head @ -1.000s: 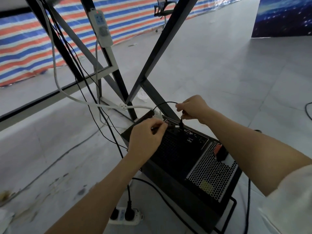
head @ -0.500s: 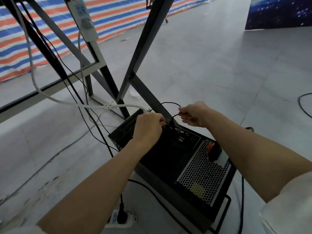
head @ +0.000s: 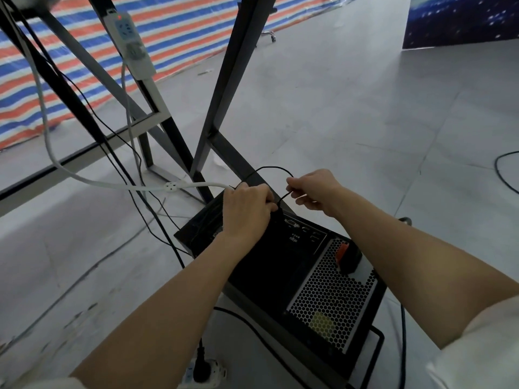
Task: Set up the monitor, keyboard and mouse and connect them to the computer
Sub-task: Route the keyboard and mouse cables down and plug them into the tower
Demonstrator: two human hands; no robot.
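The black computer case point(head: 280, 265) lies on the floor with its rear port panel and honeycomb vent facing up. My left hand point(head: 247, 209) sits on the upper end of the panel, fingers curled round a black plug at the ports. A thin black cable point(head: 276, 169) loops up from that plug. My right hand point(head: 311, 192) pinches this cable just right of the plug. A white cable point(head: 112, 184) runs in from the left toward the case. No monitor, keyboard or mouse is in view.
Black table legs point(head: 224, 88) cross right behind the case, with a white power strip point(head: 130, 44) fixed to one. Several black cables hang beside them. A floor power strip point(head: 206, 370) with a black plug lies near my left elbow. Grey floor stretches to the right.
My left hand has slid up the panel onto the plug. My right hand has drawn back to the right, pinching the cable. The view has shifted slightly.
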